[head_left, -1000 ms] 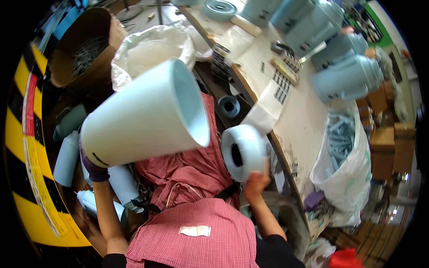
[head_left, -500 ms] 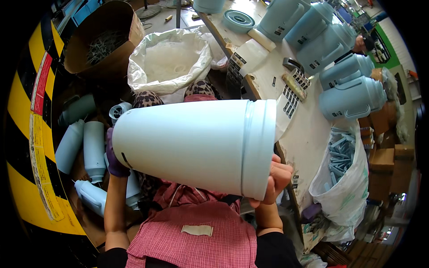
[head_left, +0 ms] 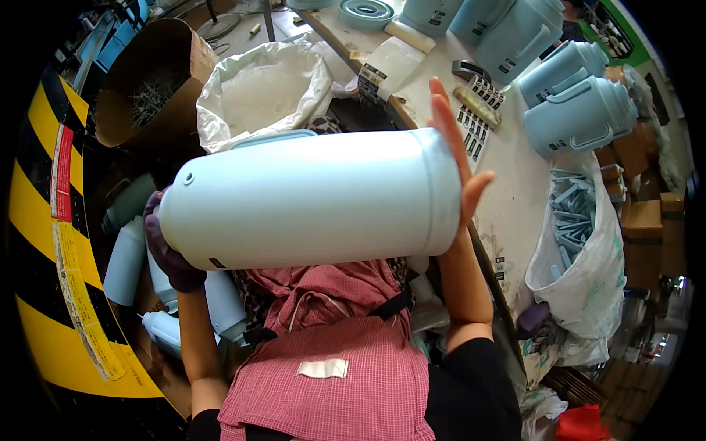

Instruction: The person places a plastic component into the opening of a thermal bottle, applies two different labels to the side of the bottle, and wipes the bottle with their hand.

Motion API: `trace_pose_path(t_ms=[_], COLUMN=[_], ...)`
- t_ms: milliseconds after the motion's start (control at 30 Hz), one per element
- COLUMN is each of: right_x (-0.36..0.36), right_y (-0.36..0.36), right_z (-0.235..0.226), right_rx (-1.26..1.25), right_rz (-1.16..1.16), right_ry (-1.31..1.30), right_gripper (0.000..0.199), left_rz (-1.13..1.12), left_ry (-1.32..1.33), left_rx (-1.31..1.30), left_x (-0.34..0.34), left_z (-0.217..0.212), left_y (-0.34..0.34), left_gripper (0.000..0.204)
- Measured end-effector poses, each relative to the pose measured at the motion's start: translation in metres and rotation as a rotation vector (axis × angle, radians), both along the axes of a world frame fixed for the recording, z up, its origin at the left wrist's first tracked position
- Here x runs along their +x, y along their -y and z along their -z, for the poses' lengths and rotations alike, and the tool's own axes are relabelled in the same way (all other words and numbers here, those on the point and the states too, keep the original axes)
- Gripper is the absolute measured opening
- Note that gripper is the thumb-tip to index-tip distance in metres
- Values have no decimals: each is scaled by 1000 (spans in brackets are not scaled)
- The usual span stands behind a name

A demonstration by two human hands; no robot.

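A light blue thermos flask (head_left: 309,202) lies sideways across my lap, its narrow end to the left and its wide base to the right. A small round hole and a dark mark show near the narrow end. Part of its handle (head_left: 276,138) shows along the far edge. My left hand (head_left: 170,253), in a purple glove, is closed around the narrow end. Against the base rests my bare right hand (head_left: 457,158), its palm on the end and its fingers stretched out. Part of that palm is hidden behind the flask.
Several finished flasks (head_left: 577,117) stand on the table (head_left: 507,220) to the right, near label sheets (head_left: 473,132) and a bag of blue handles (head_left: 577,309). Ahead are a white sack (head_left: 209,110) and a cardboard drum (head_left: 118,81). More flask bodies (head_left: 125,261) lie at left.
The flask has turned about its length, bringing the hole and handle into view. My right hand has gone from gripping the base rim to lying flat against the base with straight fingers.
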State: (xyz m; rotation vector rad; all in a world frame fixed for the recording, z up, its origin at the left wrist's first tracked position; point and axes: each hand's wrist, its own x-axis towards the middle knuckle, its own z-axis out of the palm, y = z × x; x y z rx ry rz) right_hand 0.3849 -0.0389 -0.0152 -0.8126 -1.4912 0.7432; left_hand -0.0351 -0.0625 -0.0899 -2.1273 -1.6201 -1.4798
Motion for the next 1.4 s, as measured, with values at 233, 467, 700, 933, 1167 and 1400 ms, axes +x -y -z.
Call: trace_pose_path(t_ms=[233, 467, 700, 933, 1167, 1400], right_x=[51, 32, 40, 385, 585, 343], right_y=[-13, 12, 26, 67, 109, 80], right_z=[111, 68, 77, 103, 149, 169], right_rx=[-184, -15, -203, -242, -571, -596], right_rz=[-117, 170, 63, 1450, 1792, 1326], right_ry=[-651, -235, -355, -205, -31, -444], right_gripper=[112, 90, 81, 47, 52, 45], left_rz=[133, 380, 360, 391, 339, 254], left_ry=[547, 572, -198, -244, 375, 334], left_rx=[-379, -469, -111, -87, -297, -635], left_x=[5, 0, -18, -27, 58, 5], left_z=[53, 43, 13, -133, -110, -121], left_y=[-7, -2, -33, -29, -36, 25], left_gripper=[43, 44, 44, 68, 79, 107])
